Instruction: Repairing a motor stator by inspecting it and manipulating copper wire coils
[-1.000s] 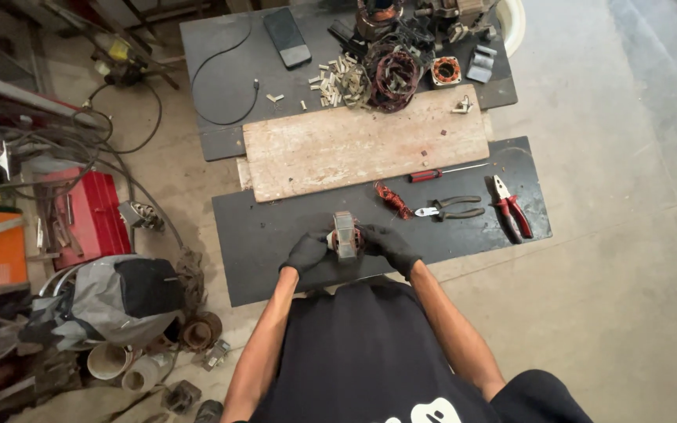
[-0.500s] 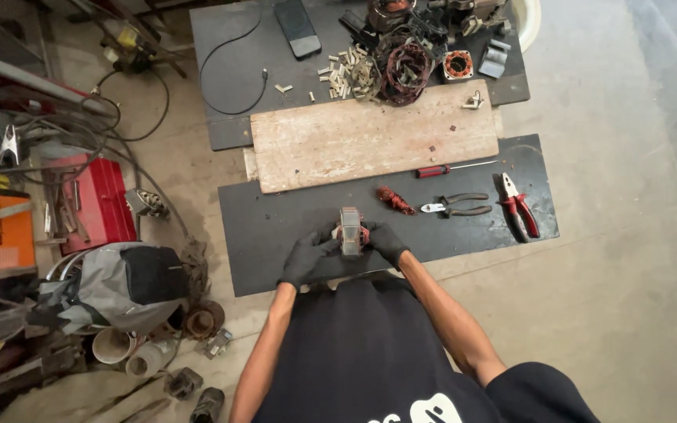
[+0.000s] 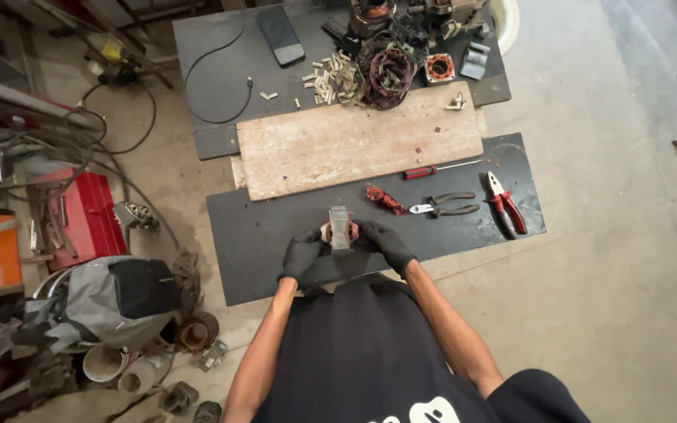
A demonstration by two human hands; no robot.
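Both gloved hands grip a small motor core.
Left hand (image 3: 302,256) and right hand (image 3: 386,244) clasp the grey, blocky, copper-wound motor core (image 3: 339,229) above the dark flat surface (image 3: 260,235).

The small grey metal block (image 3: 340,228) sits pinched between the two black-gloved hands, and the left hand (image 3: 302,255) and right hand (image 3: 386,243) cover its lower part, so its underside and the copper-coloured bits at its sides can't be made out. The fingertips are too small to tell apart. At the far edge of the rear black mat (image 3: 221,59), the pile of motor parts (image 3: 389,66) is cut off by the top of the picture, as is the white tub (image 3: 505,19) at its far right corner. The clutter of tools and cables (image 3: 48,157) on the floor runs off the left edge.
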